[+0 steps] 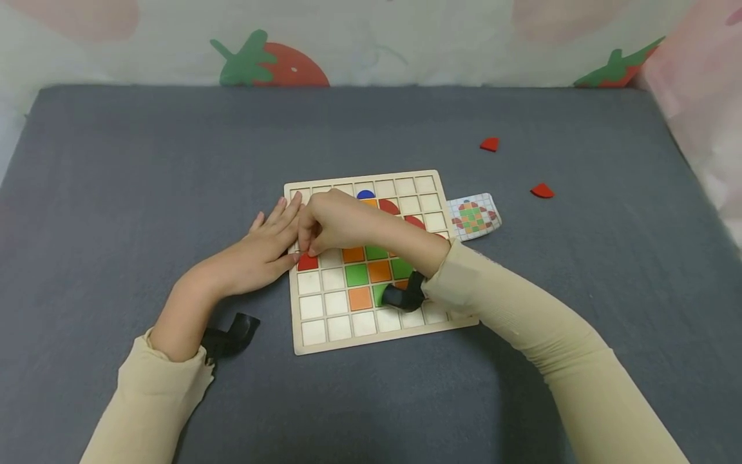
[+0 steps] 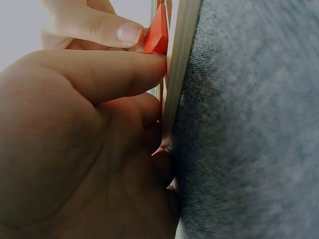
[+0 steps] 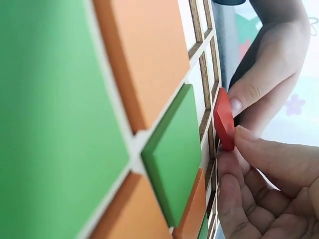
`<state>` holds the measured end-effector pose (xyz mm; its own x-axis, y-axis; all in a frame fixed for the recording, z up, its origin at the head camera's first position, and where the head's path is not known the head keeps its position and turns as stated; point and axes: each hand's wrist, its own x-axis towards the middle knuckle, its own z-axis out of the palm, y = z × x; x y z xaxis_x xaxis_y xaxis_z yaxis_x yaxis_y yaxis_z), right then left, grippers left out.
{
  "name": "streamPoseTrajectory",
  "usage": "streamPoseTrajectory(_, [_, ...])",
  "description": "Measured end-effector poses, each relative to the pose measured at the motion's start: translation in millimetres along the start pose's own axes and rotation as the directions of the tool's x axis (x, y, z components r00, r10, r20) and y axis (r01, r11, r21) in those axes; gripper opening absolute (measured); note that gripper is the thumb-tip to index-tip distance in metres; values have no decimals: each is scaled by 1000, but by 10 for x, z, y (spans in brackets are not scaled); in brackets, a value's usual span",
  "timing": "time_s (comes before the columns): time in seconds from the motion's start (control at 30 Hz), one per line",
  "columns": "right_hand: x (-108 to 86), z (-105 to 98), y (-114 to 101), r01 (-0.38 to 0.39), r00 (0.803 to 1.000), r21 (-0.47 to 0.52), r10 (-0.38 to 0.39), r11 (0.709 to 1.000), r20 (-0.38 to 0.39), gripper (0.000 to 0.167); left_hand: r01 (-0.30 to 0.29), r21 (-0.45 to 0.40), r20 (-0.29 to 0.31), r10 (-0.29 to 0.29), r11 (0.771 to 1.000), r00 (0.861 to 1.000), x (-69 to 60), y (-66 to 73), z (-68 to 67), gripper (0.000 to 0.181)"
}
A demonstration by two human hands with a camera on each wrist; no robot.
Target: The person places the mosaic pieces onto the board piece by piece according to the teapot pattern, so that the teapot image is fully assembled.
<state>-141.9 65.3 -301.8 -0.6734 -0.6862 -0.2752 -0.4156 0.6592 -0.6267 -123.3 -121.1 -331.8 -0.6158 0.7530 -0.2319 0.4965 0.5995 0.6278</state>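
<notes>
My right hand (image 1: 342, 222) reaches across a wooden grid board (image 1: 382, 339) and pinches a red tile (image 1: 308, 262) at the leftmost column. Seen from the right wrist, that red tile (image 3: 225, 119) stands slightly tilted, with the thumb and a finger at its near end. Lying along the board's left edge, the left hand (image 1: 263, 248) has its fingers stretched out. Its thumb comes close to the red tile (image 2: 158, 32); whether it touches is hard to tell. Orange and green squares (image 1: 356, 275) fill the middle cells, partly hidden by the right forearm.
A picture card (image 1: 475, 216) pokes out beside the board's right edge. Two red quarter-circle pieces lie on the grey cloth, one farther back (image 1: 489, 144) and one to the right (image 1: 542, 191). A blue piece (image 1: 365, 194) sits in the board's upper part.
</notes>
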Motion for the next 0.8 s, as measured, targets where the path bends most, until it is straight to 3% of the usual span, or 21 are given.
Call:
streamPoseTrajectory(0.2, [-113, -76, 69, 4, 999, 88, 0, 996, -44, 5, 6, 20, 1, -6, 1000, 1000, -2, 5, -3, 65])
streamPoseTrajectory(0.4, [-395, -217, 242, 5, 990, 179, 21, 984, -141, 4, 13, 36, 7, -13, 999, 1000, 13, -1, 11, 65])
streamPoseTrajectory(0.6, [-716, -341, 442, -24, 972, 277, 87, 961, -218, 8, 9, 43, 6, -10, 999, 1000, 16, -10, 20, 65])
streamPoseTrajectory(0.8, [-1016, -424, 608, -74, 946, 309, 165, 948, -278, 9, 8, 34, 11, -9, 999, 1000, 12, -8, 19, 63])
